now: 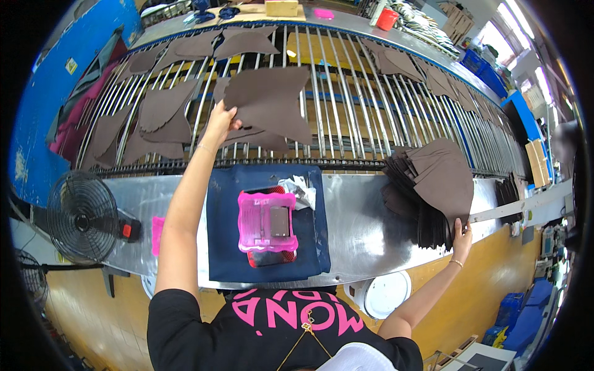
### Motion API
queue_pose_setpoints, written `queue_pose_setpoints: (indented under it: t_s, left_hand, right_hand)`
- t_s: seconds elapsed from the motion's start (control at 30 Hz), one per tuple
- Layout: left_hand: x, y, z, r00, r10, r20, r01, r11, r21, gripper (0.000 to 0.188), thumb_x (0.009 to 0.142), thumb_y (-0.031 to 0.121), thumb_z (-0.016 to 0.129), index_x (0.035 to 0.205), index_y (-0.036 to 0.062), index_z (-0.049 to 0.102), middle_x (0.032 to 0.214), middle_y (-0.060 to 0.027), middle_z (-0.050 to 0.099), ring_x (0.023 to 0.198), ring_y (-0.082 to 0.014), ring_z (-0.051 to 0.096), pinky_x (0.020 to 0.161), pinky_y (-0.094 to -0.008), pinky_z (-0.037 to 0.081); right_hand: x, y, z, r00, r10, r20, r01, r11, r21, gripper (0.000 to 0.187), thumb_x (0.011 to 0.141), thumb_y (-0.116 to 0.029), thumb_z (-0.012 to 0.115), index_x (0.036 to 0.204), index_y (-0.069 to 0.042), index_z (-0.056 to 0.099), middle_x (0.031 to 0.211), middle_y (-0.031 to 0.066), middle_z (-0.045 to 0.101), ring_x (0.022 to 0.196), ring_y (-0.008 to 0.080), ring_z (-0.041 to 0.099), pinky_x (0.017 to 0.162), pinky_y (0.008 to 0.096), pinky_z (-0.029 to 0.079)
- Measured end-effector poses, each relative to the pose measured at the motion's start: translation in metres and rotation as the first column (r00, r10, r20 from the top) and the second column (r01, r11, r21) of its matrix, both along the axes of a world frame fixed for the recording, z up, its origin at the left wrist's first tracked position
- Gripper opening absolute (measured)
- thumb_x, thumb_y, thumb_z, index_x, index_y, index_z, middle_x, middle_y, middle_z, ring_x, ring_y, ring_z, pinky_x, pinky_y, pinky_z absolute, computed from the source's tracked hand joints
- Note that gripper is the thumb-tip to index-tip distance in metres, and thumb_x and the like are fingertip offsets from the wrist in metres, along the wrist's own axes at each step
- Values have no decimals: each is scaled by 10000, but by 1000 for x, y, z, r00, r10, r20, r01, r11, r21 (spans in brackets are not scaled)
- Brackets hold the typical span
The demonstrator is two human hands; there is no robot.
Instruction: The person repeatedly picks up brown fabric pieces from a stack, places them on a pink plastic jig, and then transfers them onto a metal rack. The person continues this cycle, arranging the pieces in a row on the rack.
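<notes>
My left hand (227,120) is closed on the edge of a dark brown cut piece of sheet material (272,102). The piece is held over the metal rollers, above other brown pieces lying there. My right hand (461,238) is at the near right edge of a fanned stack of similar brown pieces (442,176) on the steel table. Its fingers pinch the edge at the top of the stack; how many layers they hold is hidden.
Brown pieces (164,111) lie in overlapping groups across the roller conveyor (346,93). On the steel table (362,241) are a blue mat (226,266), a pink tray (253,222) with a dark block (279,221), and crumpled foil (301,191). A black fan (81,217) stands left; a white bucket (387,294) is below.
</notes>
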State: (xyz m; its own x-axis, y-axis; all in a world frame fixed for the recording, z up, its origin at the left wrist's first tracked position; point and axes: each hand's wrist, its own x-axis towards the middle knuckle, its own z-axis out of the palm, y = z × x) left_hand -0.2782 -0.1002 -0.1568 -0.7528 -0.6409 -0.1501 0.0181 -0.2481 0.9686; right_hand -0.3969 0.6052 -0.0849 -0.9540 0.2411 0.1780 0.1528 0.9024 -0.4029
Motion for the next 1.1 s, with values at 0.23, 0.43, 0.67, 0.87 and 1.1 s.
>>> queue_pose_setpoints:
  t_s: [0.23,0.43,0.67,0.87,1.1]
  left_hand:
    - [-11,-30,-45,995,37,93,-40,999,33,321,921,26,464,1237,75,480,948,-99,602,491,-140,563,380,-230,455]
    - [-6,-50,-37,868,360,342,-155,851,-502,646,826,265,682,1361,77,372,1177,-210,450,641,-196,612,436,-287,512]
    - [32,-13,26,968,204,144,-96,837,-539,602,845,292,673,1360,128,407,1169,-175,418,618,-136,551,432,-224,482]
    - [55,60,84,973,-196,120,229,865,-446,513,850,303,681,1286,89,515,1119,-69,510,796,-120,599,606,-218,515]
    - [97,140,126,893,-449,-30,330,697,-637,512,866,285,667,1266,9,506,976,-100,618,770,-162,653,639,-273,536]
  right_hand:
    - [3,-28,18,991,-128,-47,133,982,133,698,780,-519,679,1201,26,561,1166,230,549,1089,367,537,932,437,434]
    - [-1,-29,27,986,-151,-74,164,961,224,723,715,-525,732,1165,21,583,1130,228,569,1077,373,537,922,439,433]
    - [23,-25,64,981,192,-3,-180,927,328,423,904,-259,579,1193,49,548,1062,288,607,1018,401,579,856,421,460]
    - [74,-98,120,907,283,-313,-334,934,-124,404,958,-224,542,1238,67,523,959,171,655,804,138,592,734,250,475]
    - [106,-234,79,639,368,-675,-754,474,-455,318,918,-145,611,1162,51,551,1041,77,642,905,132,553,838,261,437]
